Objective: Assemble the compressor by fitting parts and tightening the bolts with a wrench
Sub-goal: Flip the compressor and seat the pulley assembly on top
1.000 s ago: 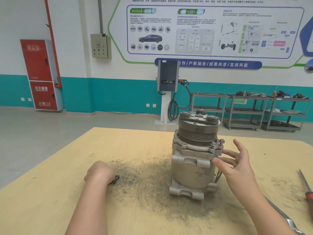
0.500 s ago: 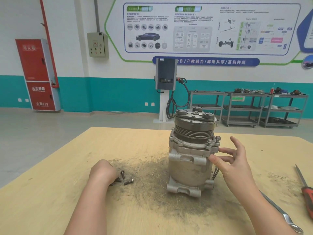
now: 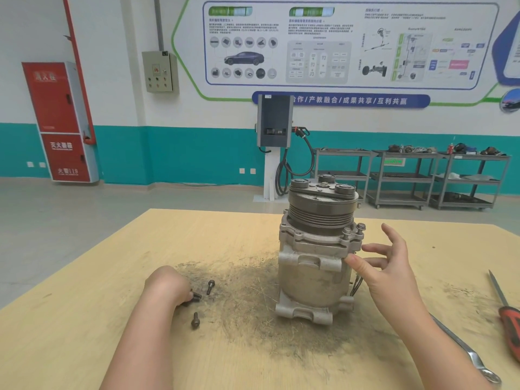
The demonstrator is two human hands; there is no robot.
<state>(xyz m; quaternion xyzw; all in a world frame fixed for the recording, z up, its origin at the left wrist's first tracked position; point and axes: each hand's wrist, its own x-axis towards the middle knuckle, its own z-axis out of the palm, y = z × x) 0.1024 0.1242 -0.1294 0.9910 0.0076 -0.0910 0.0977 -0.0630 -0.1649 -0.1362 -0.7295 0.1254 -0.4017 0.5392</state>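
A grey metal compressor stands upright on the wooden table, its pulley on top. Two bolts stick up from its flange at the right. My right hand is beside that flange, thumb touching the flange edge, fingers spread. To the left, my left hand rests on the table with fingers curled, pinching a dark bolt. Two loose bolts lie near it, one to its right and one closer to me. A wrench lies at the right, partly under my right forearm.
A red-handled screwdriver lies at the table's right edge. Dark grime and straw-like debris cover the table around the compressor. Beyond the table are an open floor, a charging post and metal shelf carts.
My left hand shifted and uncovered loose bolts on the table, now pinching one. My right hand stayed by the flange, its thumb coming onto the edge. The camera view drifted slightly.
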